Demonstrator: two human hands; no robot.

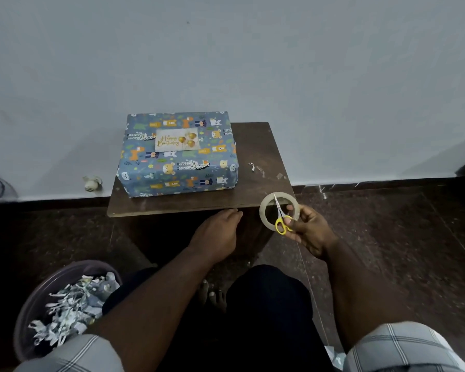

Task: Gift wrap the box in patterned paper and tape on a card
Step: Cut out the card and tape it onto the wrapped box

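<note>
Box (176, 157), fully covered in blue paper printed with cartoon animals, sits on the left and far part of a small dark wooden table (255, 146), its far-left corner overhanging the table edge toward the pale wall (226, 55); a "Happy Birthday" card (177, 139) with gold balloons lies flat on the box top, near the far side, roughly centred; whether tape holds it cannot be made out from here; a few small clear scraps of tape (266, 171) lie on the bare tabletop to the right of the box, well apart from it; right hand (308, 229) hovers at the near right corner of the table, fingers curled round a roll of clear tape (278, 212) and a pair of small yellow-handled scissors (281, 217) together, the blades closed and pointing up across the roll's opening; left hand (218, 230) sits low at the near table edge, fingers bent loosely, fingertips at or just under the edge, holding nothing; checked sleeves at both arms; a purple bin (65, 275) stands on the dark floor (387, 237) to the person's left, filled with paper offcuts (70, 310) in the same print; a small pale object, too unclear to identify, lies on the floor against the wall left of the table.
</note>
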